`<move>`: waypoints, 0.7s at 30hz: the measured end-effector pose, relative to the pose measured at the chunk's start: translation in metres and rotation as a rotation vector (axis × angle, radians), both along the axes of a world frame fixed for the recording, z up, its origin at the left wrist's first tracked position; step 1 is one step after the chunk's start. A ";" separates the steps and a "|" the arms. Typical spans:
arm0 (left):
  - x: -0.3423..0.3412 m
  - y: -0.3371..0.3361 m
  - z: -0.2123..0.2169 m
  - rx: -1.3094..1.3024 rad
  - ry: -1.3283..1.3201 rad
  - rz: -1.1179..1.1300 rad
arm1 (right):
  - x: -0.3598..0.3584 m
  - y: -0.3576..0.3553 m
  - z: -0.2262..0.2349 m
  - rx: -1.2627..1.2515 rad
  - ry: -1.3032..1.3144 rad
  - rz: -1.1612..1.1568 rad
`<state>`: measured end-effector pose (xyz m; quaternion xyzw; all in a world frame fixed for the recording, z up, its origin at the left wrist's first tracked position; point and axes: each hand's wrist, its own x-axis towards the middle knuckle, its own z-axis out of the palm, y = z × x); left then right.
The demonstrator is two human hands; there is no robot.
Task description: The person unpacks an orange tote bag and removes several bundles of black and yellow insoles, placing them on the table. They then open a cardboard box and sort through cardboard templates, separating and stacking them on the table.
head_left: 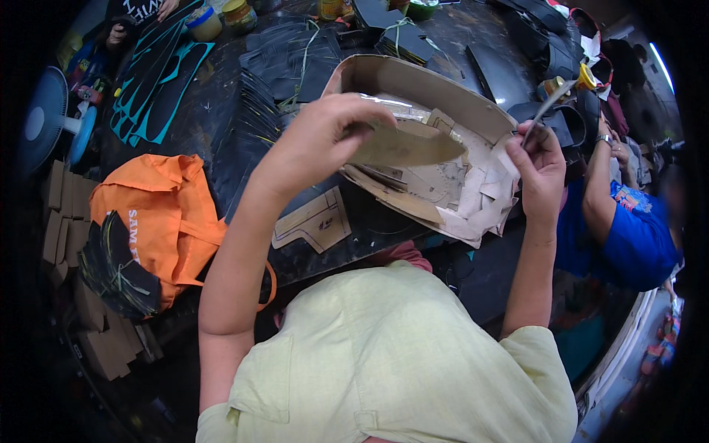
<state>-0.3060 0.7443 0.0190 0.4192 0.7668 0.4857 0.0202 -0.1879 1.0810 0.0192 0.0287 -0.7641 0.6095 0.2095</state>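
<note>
My left hand [325, 140] is closed on a flat, pointed brown card template [413, 148], held over a worn cardboard box [443, 96]. My right hand [539, 159] pinches a thin, pale curved piece [552, 103], seen nearly edge-on, beside the box's right rim; whether it also touches that rim I cannot tell. Inside the box lie several loose card pieces [473, 177], partly behind the template. A card pattern [314, 221] with pen lines rests on the dark table below my left hand.
Black cut pieces [288, 59] in stacks cover the table beyond the box. An orange bag [159, 214] with black strips lies left, near a blue fan [46, 111]. Jars [238, 16] stand at the far edge. A co-worker in a blue shirt [635, 236] is close on my right.
</note>
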 end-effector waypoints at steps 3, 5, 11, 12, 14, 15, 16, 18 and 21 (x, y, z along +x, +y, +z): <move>0.005 0.012 -0.005 -0.181 0.330 0.062 | 0.000 -0.007 -0.004 0.226 0.057 -0.006; 0.008 0.018 -0.008 -0.243 0.411 0.131 | 0.002 -0.016 -0.007 0.243 0.011 0.009; 0.015 0.028 -0.003 0.082 0.004 0.239 | 0.002 -0.035 -0.012 0.169 -0.074 0.096; 0.015 0.029 -0.001 0.152 -0.084 0.225 | 0.002 -0.036 -0.012 0.162 -0.081 0.107; 0.016 0.032 0.002 0.226 -0.252 0.212 | 0.002 -0.037 -0.013 0.142 -0.109 0.155; 0.017 0.033 0.002 0.267 -0.330 0.201 | 0.002 -0.039 -0.013 0.129 -0.101 0.169; 0.017 0.035 0.001 0.294 -0.376 0.193 | 0.002 -0.041 -0.013 0.115 -0.103 0.189; 0.018 0.040 -0.002 0.370 -0.447 0.152 | 0.004 -0.046 -0.012 0.080 -0.136 0.193; 0.020 0.046 -0.006 0.455 -0.617 0.098 | 0.006 -0.053 -0.007 0.114 -0.135 0.249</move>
